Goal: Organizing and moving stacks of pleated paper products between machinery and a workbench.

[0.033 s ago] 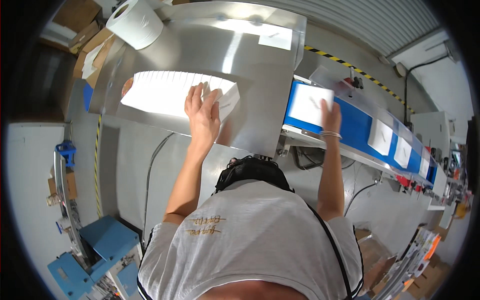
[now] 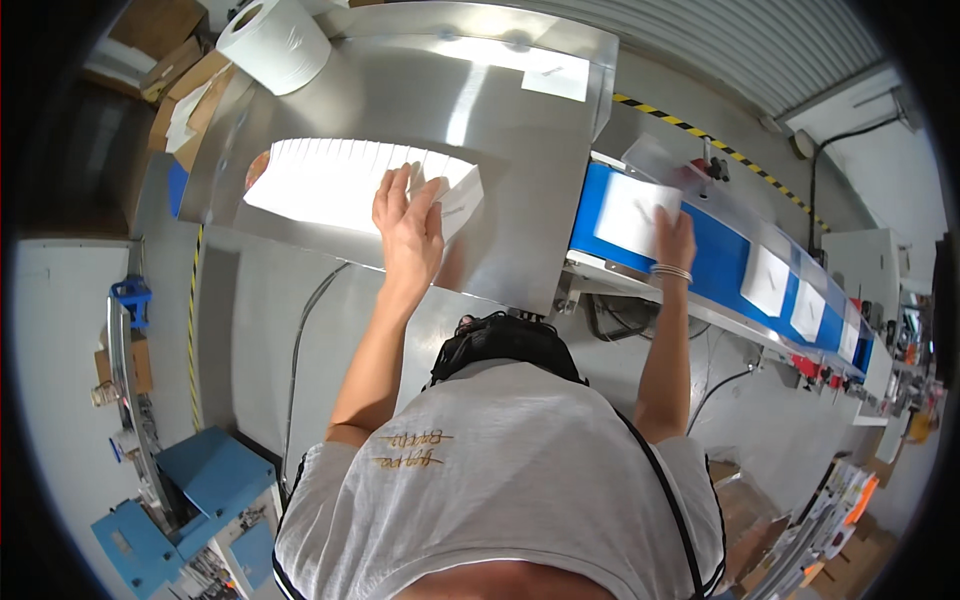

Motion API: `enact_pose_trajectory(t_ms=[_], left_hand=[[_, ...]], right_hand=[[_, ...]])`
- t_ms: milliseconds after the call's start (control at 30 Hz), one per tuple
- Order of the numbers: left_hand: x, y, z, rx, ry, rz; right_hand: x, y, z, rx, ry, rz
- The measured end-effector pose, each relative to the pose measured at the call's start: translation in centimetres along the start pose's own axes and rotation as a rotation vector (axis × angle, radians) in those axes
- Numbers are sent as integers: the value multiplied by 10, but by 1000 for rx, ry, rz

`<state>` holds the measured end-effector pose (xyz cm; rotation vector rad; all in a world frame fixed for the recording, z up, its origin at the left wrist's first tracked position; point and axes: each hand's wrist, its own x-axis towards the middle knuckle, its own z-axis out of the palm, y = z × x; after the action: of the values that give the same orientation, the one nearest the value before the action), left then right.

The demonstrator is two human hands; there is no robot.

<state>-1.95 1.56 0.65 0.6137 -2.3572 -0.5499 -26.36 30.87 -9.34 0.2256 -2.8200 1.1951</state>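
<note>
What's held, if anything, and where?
Right grip touches the right edge of a white packet, left grip the right end of a packet row; holding unclear.

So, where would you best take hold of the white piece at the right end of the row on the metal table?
Probably by its far upper edge, coming from the right: the white end piece stands roughly on edge, its face open to the right with no neighbour there. The left hand lies over the row just to its left, leaving that side freer.
</note>
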Motion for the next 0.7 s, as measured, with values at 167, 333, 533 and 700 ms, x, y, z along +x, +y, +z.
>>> enact_pose_trajectory(t_ms=[167,333,533,700], left_hand=[[0,1,-3,12,-11,-13],[0,9,-4,21,-57,16],[6,8,-13,35,-140,33],[7,-20,-12,102,-20,-14]], right_hand=[[-7,-42,-15,-392,129,-387],[-41,-162,42,362,-861,-519],[-46,-171,90,272,-863,-748],[-42,-118,55,570,-590,-207]])
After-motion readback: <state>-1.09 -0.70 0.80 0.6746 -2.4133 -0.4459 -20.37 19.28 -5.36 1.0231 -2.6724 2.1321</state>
